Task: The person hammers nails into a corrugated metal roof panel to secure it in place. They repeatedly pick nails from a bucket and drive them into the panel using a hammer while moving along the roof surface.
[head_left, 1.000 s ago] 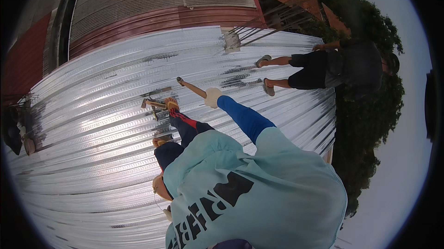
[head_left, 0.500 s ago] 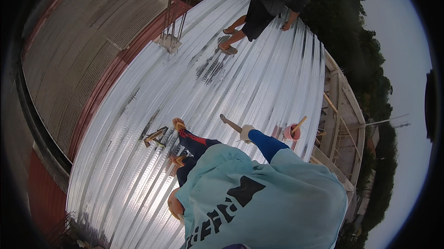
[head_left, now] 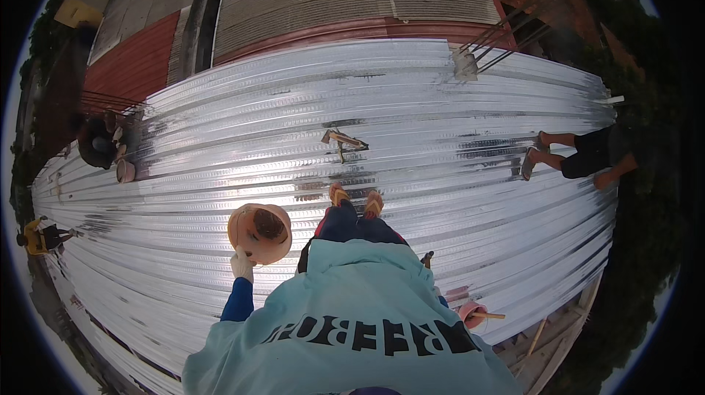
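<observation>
My left hand [head_left: 241, 263], in a pale glove, is closed on the rim of an orange-pink bucket [head_left: 238, 227]. The bucket is tilted so its inside shows, with dark residue at the bottom. It is held to the left of my legs, above the silvery corrugated metal roof [head_left: 411, 112] on which I stand. My right hand is hidden behind my light blue shirt. Beside my right hip the dark end of a tool [head_left: 427, 259] sticks out; what grips it cannot be seen. A yellow and black frame-like tool [head_left: 341, 142] lies just beyond my feet.
A pink bucket [head_left: 472, 313] with a wooden stick stands at lower right, near the roof's edge. A person [head_left: 587, 156] stands at right; another [head_left: 97, 142] crouches at left by a bucket [head_left: 125, 171]. Rebar [head_left: 507, 42] rises from a concrete stub [head_left: 465, 64].
My view has swung to the left. My left hand with the orange-pink bucket has come into sight. My right hand, earlier stretched out with a long-handled tool, is now hidden by my shirt.
</observation>
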Available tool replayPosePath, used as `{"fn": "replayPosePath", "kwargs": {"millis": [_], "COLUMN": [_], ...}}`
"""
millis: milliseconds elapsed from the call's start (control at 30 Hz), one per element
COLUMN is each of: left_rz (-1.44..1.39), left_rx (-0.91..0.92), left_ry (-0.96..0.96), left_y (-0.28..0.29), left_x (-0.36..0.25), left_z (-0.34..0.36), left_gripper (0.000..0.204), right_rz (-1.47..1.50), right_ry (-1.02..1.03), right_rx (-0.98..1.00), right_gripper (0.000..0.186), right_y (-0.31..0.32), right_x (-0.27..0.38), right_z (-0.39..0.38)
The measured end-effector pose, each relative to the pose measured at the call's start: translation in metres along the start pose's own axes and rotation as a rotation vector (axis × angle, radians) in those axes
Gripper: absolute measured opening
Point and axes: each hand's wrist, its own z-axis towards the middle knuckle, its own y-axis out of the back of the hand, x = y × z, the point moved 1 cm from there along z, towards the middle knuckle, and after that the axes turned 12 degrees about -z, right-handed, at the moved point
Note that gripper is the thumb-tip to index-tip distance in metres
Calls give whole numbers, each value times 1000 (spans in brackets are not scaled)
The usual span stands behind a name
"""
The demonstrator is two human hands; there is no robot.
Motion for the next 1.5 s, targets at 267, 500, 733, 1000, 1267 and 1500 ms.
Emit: {"fn": "replayPosePath", "kwargs": {"millis": [267,500,733,1000,1267,1500], "left_rz": [-89,-438,-623,-644,-816,-1001], "left_rx": [-232,-316,-413,-584,-386,-313], "left_ry": [47,124,121,105,180,186], "left_y": [22,-27,-37,-30,-59,-136], "left_x": [58,116,90,59,-47,-100], "left_z": [-133,-171,-175,-161,-129,-78], "left_gripper": [66,49,57,45,41,32], "right_rz": [-43,167,-102,-534,-485,-563], "right_ry": [189,330,624,767,855,1088], "right_rx": [-19,124,201,420,597,561], "right_gripper": [14,13,23,20,19,34], "right_y": [116,203,99,-96,-132,-79], "right_x": [138,262,453,545,562,609], "right_z": [33,29,-78,-150,-159,-173]}}
